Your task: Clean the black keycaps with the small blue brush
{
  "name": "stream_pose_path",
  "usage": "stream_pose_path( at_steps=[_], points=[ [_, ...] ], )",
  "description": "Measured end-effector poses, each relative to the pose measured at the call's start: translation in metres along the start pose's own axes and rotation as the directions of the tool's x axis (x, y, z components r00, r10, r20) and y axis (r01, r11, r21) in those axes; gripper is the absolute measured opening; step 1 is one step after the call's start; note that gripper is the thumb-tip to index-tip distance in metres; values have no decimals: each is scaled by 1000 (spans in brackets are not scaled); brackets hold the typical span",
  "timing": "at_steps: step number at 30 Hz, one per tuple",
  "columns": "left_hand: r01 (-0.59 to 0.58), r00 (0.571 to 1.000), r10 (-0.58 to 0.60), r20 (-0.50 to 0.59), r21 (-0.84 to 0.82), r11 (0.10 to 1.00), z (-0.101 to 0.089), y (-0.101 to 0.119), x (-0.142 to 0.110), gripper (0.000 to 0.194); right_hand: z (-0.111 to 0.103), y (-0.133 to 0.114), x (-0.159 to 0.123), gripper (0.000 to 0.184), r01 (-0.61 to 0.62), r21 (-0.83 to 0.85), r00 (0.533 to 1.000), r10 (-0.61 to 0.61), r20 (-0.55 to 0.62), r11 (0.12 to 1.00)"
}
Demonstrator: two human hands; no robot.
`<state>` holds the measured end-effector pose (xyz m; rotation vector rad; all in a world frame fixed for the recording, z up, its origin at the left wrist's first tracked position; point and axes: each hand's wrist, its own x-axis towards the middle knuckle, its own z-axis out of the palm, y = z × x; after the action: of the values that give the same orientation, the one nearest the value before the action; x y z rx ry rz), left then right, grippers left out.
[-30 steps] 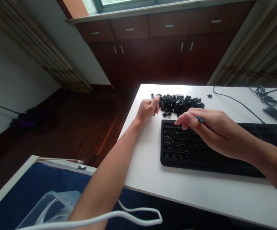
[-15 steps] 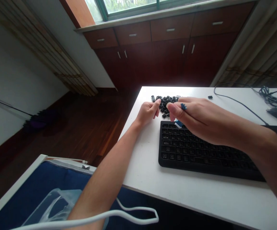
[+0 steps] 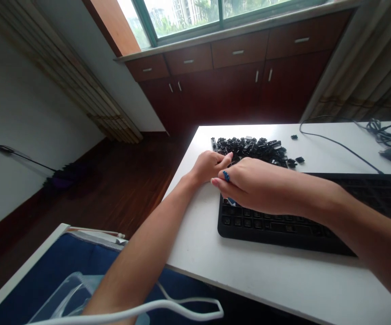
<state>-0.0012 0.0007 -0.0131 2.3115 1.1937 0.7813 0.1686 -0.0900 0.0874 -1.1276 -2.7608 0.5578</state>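
A black keyboard (image 3: pixel 283 246) with its keycaps off lies on the white table, and small square switches show in its rows. My right hand (image 3: pixel 253 183) is closed around a small blue brush (image 3: pixel 226 176), held over the keyboard's left end. The brush's lower end shows just under the thumb, against the switches. My left hand (image 3: pixel 209 166) is closed beside the keyboard's upper left corner, its thumb pointing right. Its fingertips are partly hidden, and whatever they hold or touch cannot be made out. Behind both hands lies a pile of black keycaps (image 3: pixel 254 148).
A few loose keycaps (image 3: pixel 300 160) lie right of the pile. A black cable (image 3: pixel 344 149) runs to a coil (image 3: pixel 378 133) at the back right. The table's left edge drops to a wooden floor (image 3: pixel 141 180). A white bent bar (image 3: pixel 155 308) crosses the foreground.
My right hand with the brush has moved left and down over the keyboard. My left hand has shifted slightly down. More of the keycap pile now shows.
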Motion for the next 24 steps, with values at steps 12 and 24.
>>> stream_pose_path(
  at_steps=[12,24],
  points=[
    [-14,998,9,69,69,998,-4,7,-1,54,-6,1,-4,47,36,-6,998,-36,-56,999],
    [60,996,-69,65,135,989,-2,10,-2,61,-6,0,-4,47,74,-10,997,-74,23,997]
  ],
)
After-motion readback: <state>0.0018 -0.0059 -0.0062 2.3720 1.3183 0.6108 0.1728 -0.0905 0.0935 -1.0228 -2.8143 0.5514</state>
